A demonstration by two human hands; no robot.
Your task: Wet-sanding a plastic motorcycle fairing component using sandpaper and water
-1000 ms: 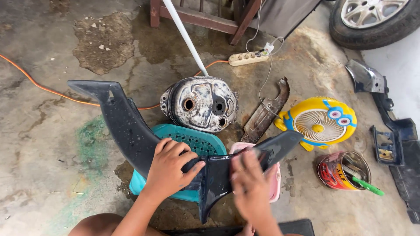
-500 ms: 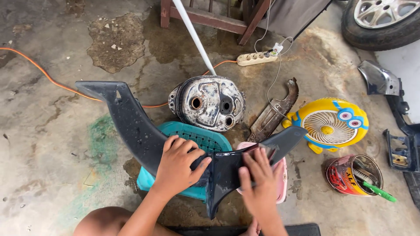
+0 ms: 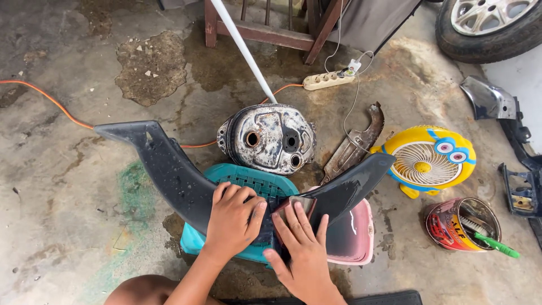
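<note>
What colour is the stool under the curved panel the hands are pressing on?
Teal, with a woven-pattern top: the stool shows best in the head view, beneath the dark panel.

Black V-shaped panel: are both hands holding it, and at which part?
Both press on it near its bend: left hand flat on the black panel, right hand pressing a small grey sheet against it. No wrap-around grip shows.

dark grey panel (image 3: 169,169), teal stool (image 3: 248,178)

The scene is lit evenly by soft daylight; shadows are faint. Mild glare is seen on the wet concrete floor (image 3: 84,186). Focus is sharp, with slight edge distortion.
</note>
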